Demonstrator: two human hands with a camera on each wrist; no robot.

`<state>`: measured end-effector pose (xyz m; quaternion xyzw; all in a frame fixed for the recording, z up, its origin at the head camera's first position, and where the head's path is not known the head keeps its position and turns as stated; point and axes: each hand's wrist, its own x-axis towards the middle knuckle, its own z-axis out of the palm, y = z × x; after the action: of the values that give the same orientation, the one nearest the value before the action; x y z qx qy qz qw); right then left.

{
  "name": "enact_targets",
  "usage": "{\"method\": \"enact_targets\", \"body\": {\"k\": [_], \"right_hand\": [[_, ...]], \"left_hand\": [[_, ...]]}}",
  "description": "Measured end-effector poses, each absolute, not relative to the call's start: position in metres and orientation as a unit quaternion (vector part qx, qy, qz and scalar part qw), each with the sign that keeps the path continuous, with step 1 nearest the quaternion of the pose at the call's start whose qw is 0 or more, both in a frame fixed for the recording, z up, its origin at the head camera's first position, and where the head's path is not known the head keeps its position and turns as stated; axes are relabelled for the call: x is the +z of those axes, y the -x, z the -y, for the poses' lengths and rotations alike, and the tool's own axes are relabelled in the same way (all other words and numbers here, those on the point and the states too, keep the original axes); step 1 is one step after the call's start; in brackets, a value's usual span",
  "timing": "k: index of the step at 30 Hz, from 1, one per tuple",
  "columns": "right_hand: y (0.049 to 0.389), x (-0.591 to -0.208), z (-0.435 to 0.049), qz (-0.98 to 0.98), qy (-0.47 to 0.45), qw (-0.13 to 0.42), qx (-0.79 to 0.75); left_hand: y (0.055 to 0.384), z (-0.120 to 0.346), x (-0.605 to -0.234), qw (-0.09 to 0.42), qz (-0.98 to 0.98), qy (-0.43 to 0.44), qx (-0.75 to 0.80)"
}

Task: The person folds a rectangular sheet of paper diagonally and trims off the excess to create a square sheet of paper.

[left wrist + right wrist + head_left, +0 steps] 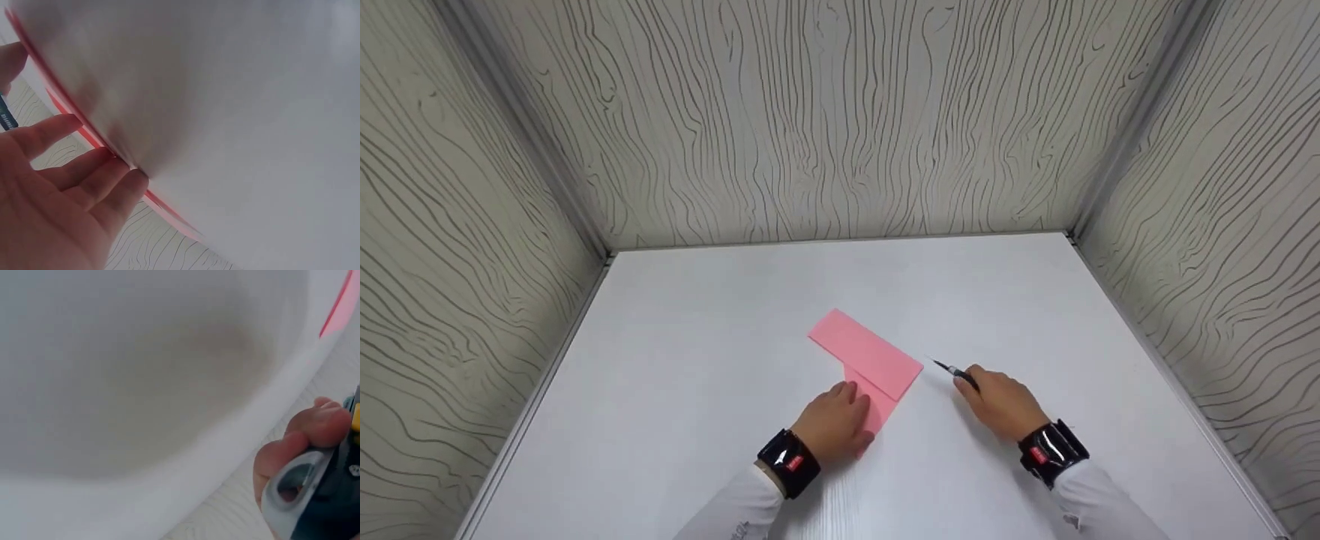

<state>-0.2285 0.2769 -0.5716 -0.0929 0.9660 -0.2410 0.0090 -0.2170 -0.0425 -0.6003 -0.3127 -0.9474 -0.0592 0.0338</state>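
A folded sheet of pink paper (866, 352) lies slanted on the white table, its wide folded strip across the top and a narrower part running below it. My left hand (832, 424) rests on that lower part, fingertips pressing it down. In the left wrist view, the fingertips (132, 183) touch along the paper's edge. To the right of the paper, my right hand (1005, 401) grips a dark-handled utility knife (964, 375). Its thin tip points up-left toward the paper's right corner, apart from it. The right wrist view shows the handle (329, 500) with a yellow part and a grey end.
The white tabletop (697, 322) spreads around both hands. Wood-grain patterned panels (825, 120) stand at the back and on both sides, with grey metal posts (529, 127) at the corners. Each wrist wears a black strap (789, 463).
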Motion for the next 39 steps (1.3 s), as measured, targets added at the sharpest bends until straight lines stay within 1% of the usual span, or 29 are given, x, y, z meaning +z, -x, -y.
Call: {"method": "enact_targets", "body": {"k": [6, 11, 14, 18, 21, 30, 36, 39], "right_hand": [[0.217, -0.582, -0.26, -0.97, 0.161, 0.01, -0.183], [0.212, -0.588, -0.251, -0.963, 0.209, 0.007, -0.168], [0.212, -0.59, -0.247, -0.96, 0.224, 0.021, -0.165], [0.213, -0.59, -0.244, -0.958, 0.228, 0.044, -0.167], [0.214, -0.59, -0.244, -0.956, 0.225, 0.052, -0.179], [0.226, -0.593, -0.252, -0.959, 0.211, 0.028, -0.186], [0.234, -0.594, -0.26, -0.968, 0.175, 0.029, -0.177], [0.237, -0.595, -0.264, -0.97, 0.167, 0.028, -0.172]], "left_hand": [[0.219, 0.04, -0.601, 0.04, 0.95, 0.307, -0.046], [0.22, 0.039, -0.605, 0.053, 0.952, 0.3, -0.038], [0.22, 0.039, -0.606, 0.054, 0.953, 0.297, -0.035], [0.219, 0.038, -0.603, 0.045, 0.954, 0.294, -0.037], [0.217, 0.037, -0.599, 0.041, 0.955, 0.293, -0.036], [0.212, 0.04, -0.592, 0.059, 0.95, 0.304, -0.038], [0.212, 0.042, -0.591, 0.038, 0.949, 0.309, -0.04], [0.211, 0.043, -0.589, 0.016, 0.949, 0.311, -0.043]]}}
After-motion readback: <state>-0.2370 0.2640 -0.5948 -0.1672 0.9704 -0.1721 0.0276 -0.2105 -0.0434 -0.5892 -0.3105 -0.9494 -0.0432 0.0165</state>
